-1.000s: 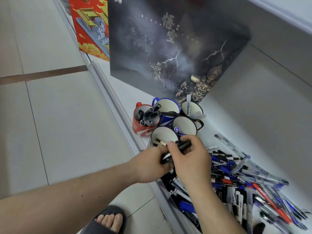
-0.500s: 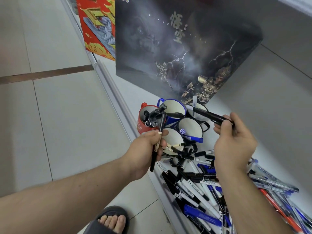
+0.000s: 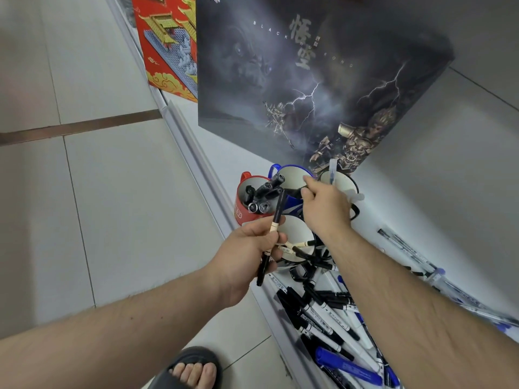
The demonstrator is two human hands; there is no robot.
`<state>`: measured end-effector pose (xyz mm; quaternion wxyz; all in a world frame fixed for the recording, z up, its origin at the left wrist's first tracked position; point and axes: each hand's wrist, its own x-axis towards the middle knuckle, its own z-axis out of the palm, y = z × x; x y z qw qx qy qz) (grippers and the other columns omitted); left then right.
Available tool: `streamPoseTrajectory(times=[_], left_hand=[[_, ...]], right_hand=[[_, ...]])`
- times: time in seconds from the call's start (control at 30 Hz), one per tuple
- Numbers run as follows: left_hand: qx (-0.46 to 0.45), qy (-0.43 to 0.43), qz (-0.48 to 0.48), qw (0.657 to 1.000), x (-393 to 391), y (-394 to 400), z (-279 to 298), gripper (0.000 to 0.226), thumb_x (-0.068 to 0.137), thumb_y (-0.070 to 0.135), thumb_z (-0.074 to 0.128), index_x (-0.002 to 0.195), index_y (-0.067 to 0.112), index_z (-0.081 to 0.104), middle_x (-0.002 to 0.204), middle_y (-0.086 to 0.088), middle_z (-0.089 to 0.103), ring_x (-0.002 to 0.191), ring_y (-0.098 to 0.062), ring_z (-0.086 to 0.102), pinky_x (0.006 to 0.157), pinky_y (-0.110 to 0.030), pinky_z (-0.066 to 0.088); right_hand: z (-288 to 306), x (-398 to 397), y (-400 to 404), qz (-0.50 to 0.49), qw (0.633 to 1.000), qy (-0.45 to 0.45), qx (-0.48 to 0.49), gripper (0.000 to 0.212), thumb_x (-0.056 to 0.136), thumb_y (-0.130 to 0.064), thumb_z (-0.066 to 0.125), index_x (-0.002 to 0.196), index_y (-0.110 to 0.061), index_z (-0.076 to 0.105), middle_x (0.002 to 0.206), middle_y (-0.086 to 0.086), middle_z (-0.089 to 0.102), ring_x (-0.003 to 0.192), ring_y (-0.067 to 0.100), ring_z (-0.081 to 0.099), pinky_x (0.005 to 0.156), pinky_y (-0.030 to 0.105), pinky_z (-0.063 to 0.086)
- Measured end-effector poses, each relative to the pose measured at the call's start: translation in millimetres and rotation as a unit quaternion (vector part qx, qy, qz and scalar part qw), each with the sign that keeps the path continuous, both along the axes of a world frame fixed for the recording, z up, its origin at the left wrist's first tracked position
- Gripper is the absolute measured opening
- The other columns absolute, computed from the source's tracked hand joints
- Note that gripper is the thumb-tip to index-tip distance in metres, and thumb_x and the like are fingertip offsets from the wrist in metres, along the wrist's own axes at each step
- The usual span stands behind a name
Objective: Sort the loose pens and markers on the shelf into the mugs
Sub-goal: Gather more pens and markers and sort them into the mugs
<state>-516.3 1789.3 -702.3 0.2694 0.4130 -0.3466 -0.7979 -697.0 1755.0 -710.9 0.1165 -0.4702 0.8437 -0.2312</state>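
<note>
Several mugs stand clustered on the white shelf. The red mug (image 3: 243, 210) holds black markers, and behind it is a blue mug (image 3: 293, 172). A white mug (image 3: 344, 182) holds one clear pen, and the near white mug (image 3: 296, 230) holds cream pens. My left hand (image 3: 244, 256) grips a black-and-cream pen (image 3: 274, 224) upright in front of the red mug. My right hand (image 3: 324, 210) hovers over the blue mug with curled fingers pinching a black marker, of which only a dark end shows inside the mug. Loose pens and markers (image 3: 323, 313) lie piled to the right, partly under my right forearm.
A large dark printed box (image 3: 309, 80) leans behind the mugs, with a red box (image 3: 168, 51) further left. The shelf's raised front rail (image 3: 196, 158) runs diagonally, with tiled floor beyond it. My sandalled foot (image 3: 191, 369) is on the floor below.
My right hand has carried the black marker from the right side over to the blue mug and lowered it in. The left hand keeps holding its pen in nearly the same place.
</note>
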Motion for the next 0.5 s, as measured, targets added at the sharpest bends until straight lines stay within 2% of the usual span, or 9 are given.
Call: streamPoseTrajectory(times=[0.07, 0.13, 0.17, 0.2, 0.27, 0.33, 0.37, 0.43, 0.5], left_hand=[[-0.022, -0.010, -0.003, 1.000, 0.4, -0.3, -1.1, 0.031, 0.099, 0.003, 0.049, 0.112, 0.020, 0.070, 0.081, 0.003, 0.064, 0.061, -0.009, 0.054, 0.060, -0.025, 0.044], [-0.039, -0.018, -0.007, 0.999, 0.2, 0.1, -1.7, 0.033, 0.098, 0.002, 0.049, 0.112, 0.022, 0.071, 0.081, 0.003, 0.064, 0.062, -0.009, 0.053, 0.061, -0.025, 0.043], [-0.045, -0.019, -0.011, 0.999, -0.6, 0.2, -1.9, 0.033, 0.098, 0.001, 0.049, 0.111, 0.022, 0.072, 0.081, 0.003, 0.064, 0.063, -0.009, 0.053, 0.062, -0.025, 0.043], [-0.050, -0.019, -0.013, 0.999, -1.1, 0.6, -2.5, 0.034, 0.098, 0.000, 0.049, 0.110, 0.022, 0.072, 0.083, 0.002, 0.064, 0.064, -0.010, 0.053, 0.063, -0.025, 0.043], [-0.057, -0.012, -0.019, 0.998, -2.1, 1.8, -2.7, 0.036, 0.097, -0.001, 0.050, 0.109, 0.024, 0.074, 0.085, 0.000, 0.064, 0.066, -0.011, 0.052, 0.063, -0.025, 0.042], [-0.076, -0.008, -0.033, 0.997, -2.6, 3.5, -2.0, 0.038, 0.096, -0.002, 0.052, 0.109, 0.026, 0.074, 0.084, -0.001, 0.061, 0.068, -0.015, 0.047, 0.061, -0.021, 0.041], [-0.087, -0.010, -0.039, 0.995, -2.8, 4.4, -1.8, 0.039, 0.096, -0.003, 0.053, 0.108, 0.028, 0.074, 0.083, -0.002, 0.058, 0.069, -0.016, 0.045, 0.058, -0.018, 0.040], [-0.108, -0.023, -0.050, 0.993, -1.7, 6.0, -1.0, 0.040, 0.095, -0.003, 0.054, 0.105, 0.031, 0.074, 0.075, 0.002, 0.055, 0.065, -0.012, 0.043, 0.053, -0.013, 0.037], [-0.138, -0.032, -0.080, 0.987, -2.1, 8.6, -0.6, 0.040, 0.095, -0.001, 0.056, 0.104, 0.033, 0.074, 0.073, 0.010, 0.060, 0.067, -0.005, 0.048, 0.063, -0.012, 0.040]], right_hand=[[6.4, -3.2, -7.1, 0.043, 0.993, 0.066, 0.086, 0.032, 0.102, -0.028, 0.037, 0.123, -0.025, 0.061, 0.100, 0.001, 0.055, 0.124, 0.025, 0.045, 0.108, 0.044, 0.026], [15.1, -6.7, -11.5, 0.055, 0.986, 0.071, 0.142, 0.038, 0.102, -0.035, 0.030, 0.129, -0.028, 0.056, 0.125, 0.001, 0.056, 0.140, 0.021, 0.029, 0.115, 0.050, 0.013], [17.7, -9.1, -10.1, 0.060, 0.984, 0.074, 0.151, 0.040, 0.101, -0.039, 0.030, 0.134, -0.031, 0.052, 0.139, -0.003, 0.051, 0.144, 0.020, 0.023, 0.116, 0.051, 0.011], [19.5, -11.3, -5.3, 0.064, 0.985, 0.072, 0.141, 0.042, 0.100, -0.041, 0.032, 0.137, -0.034, 0.050, 0.145, -0.007, 0.048, 0.145, 0.018, 0.022, 0.116, 0.052, 0.013], [26.8, -8.5, 12.4, 0.035, 0.998, 0.017, 0.043, 0.040, 0.097, -0.039, 0.041, 0.135, -0.035, 0.054, 0.137, -0.009, 0.056, 0.134, 0.012, 0.040, 0.112, 0.042, 0.029], [40.4, 2.9, 35.3, -0.042, 0.992, -0.091, -0.077, 0.031, 0.096, -0.031, 0.051, 0.124, -0.032, 0.065, 0.117, -0.014, 0.064, 0.102, -0.002, 0.057, 0.092, 0.018, 0.043], [47.9, 9.6, 47.4, -0.079, 0.980, -0.139, -0.121, 0.026, 0.095, -0.027, 0.055, 0.116, -0.031, 0.068, 0.110, -0.015, 0.066, 0.093, -0.003, 0.059, 0.084, 0.014, 0.044], [58.1, 23.7, 73.4, -0.122, 0.953, -0.217, -0.174, 0.018, 0.094, -0.021, 0.058, 0.102, -0.032, 0.070, 0.097, -0.014, 0.069, 0.082, -0.001, 0.064, 0.078, 0.020, 0.050], [64.6, 37.2, 95.2, -0.124, 0.936, -0.274, -0.180, 0.016, 0.094, -0.022, 0.059, 0.098, -0.033, 0.070, 0.084, -0.010, 0.068, 0.066, 0.001, 0.063, 0.065, 0.024, 0.050]])
